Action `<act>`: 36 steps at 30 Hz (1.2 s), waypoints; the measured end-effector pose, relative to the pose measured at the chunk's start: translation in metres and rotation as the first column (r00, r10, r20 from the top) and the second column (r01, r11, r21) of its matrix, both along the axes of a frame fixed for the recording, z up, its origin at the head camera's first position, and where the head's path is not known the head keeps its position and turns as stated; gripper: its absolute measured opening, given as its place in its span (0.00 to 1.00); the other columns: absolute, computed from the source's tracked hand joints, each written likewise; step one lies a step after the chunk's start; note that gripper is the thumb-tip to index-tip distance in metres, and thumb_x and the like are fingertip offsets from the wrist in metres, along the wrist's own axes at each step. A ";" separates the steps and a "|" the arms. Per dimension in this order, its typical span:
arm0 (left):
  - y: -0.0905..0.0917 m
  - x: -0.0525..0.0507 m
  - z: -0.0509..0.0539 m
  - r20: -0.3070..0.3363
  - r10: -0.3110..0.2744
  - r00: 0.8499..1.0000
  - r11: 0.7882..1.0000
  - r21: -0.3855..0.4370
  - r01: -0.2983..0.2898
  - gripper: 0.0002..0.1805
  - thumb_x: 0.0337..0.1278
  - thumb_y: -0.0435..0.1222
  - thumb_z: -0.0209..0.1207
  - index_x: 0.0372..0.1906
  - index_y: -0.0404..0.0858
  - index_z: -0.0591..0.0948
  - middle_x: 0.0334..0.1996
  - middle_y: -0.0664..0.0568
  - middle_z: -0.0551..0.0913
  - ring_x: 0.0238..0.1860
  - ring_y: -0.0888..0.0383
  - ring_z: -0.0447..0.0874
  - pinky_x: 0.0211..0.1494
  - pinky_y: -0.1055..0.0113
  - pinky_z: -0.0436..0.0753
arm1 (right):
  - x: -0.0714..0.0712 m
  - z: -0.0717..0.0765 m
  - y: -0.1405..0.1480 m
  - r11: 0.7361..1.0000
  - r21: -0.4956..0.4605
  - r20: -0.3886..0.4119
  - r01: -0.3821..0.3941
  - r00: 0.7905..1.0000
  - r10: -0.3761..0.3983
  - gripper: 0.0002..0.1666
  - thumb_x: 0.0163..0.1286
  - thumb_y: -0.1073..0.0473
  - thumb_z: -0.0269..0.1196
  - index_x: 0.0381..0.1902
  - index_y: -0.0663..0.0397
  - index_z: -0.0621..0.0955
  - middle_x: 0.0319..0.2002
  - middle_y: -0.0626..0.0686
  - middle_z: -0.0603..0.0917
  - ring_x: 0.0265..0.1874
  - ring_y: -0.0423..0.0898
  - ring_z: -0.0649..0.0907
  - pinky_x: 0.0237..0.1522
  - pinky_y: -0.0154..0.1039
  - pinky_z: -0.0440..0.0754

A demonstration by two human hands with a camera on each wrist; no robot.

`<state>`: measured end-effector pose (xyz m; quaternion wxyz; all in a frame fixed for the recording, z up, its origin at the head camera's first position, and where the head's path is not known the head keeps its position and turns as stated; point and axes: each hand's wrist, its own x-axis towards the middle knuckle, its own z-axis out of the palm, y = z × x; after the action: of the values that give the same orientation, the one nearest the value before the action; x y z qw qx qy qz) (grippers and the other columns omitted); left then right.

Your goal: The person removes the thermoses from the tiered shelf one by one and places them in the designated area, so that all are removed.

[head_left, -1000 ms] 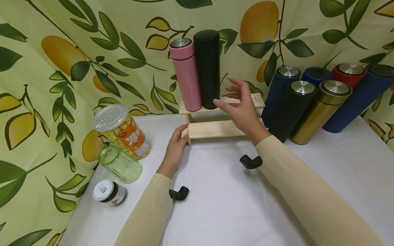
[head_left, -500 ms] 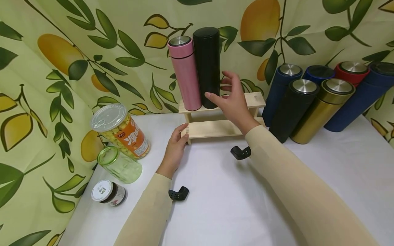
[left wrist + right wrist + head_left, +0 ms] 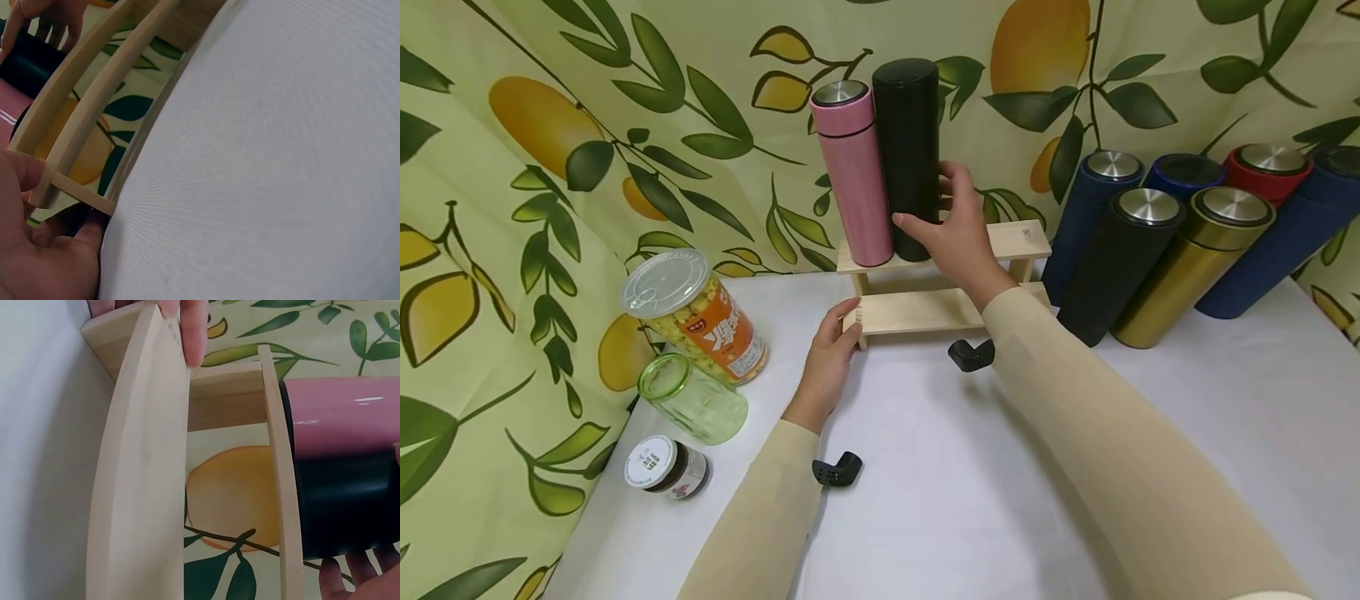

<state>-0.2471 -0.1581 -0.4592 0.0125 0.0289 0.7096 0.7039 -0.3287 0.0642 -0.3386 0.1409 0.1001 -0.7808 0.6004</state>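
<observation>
A small two-tier wooden rack [image 3: 917, 312] stands on the white cloth. On its upper board, a pink thermos [image 3: 855, 187] and a tall black thermos [image 3: 907, 154] stand upright side by side. My left hand [image 3: 823, 367] grips the left end of the lower board, thumb in front; in the left wrist view the fingers [image 3: 59, 262] reach around the rack's end. My right hand [image 3: 958, 240] holds the lower part of the black thermos from the right, thumb across its front. Fingertips [image 3: 334, 578] show against the black thermos in the right wrist view.
Right of the rack several thermoses stand close together, including a black one [image 3: 1120, 267], a gold one [image 3: 1191, 267] and a red one [image 3: 1266, 175]. On the left are a snack tub [image 3: 700, 317], a green glass jar [image 3: 694, 400] and a small lidded jar [image 3: 667, 468]. A fruit-patterned curtain hangs behind.
My right hand has moved left from beside the black thermos and taken hold of its lower part. The left hand stays on the rack's end.
</observation>
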 end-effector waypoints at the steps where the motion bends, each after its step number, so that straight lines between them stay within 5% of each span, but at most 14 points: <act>1: 0.000 0.000 0.000 -0.001 0.000 1.000 1.000 -0.001 0.000 0.25 0.86 0.32 0.50 0.81 0.43 0.72 0.81 0.46 0.67 0.78 0.53 0.67 0.78 0.58 0.69 | 0.000 0.000 0.000 1.000 0.003 0.005 0.002 1.000 -0.002 0.52 0.71 0.51 0.78 0.83 0.50 0.62 0.74 0.56 0.72 0.67 0.52 0.76 0.67 0.42 0.76; 19: -0.001 0.000 0.000 0.005 -0.002 1.000 1.000 -0.005 0.002 0.26 0.86 0.33 0.50 0.81 0.44 0.71 0.82 0.47 0.64 0.79 0.54 0.65 0.79 0.58 0.68 | 0.004 -0.002 0.001 0.997 0.055 0.020 0.053 0.998 -0.054 0.51 0.71 0.52 0.78 0.83 0.47 0.63 0.73 0.55 0.74 0.67 0.52 0.77 0.67 0.44 0.79; 36: 0.000 0.000 0.001 0.009 -0.005 1.000 1.000 -0.012 0.005 0.26 0.87 0.33 0.50 0.81 0.45 0.71 0.81 0.49 0.65 0.77 0.55 0.68 0.78 0.59 0.70 | 0.029 -0.006 0.018 0.998 0.047 -0.047 0.048 0.998 -0.046 0.51 0.68 0.55 0.80 0.81 0.49 0.65 0.72 0.56 0.75 0.65 0.54 0.78 0.66 0.50 0.80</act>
<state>-0.2466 -0.1581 -0.4582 0.0176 0.0272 0.7137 0.6997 -0.2996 0.0822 -0.3448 0.1706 0.0989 -0.7936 0.5756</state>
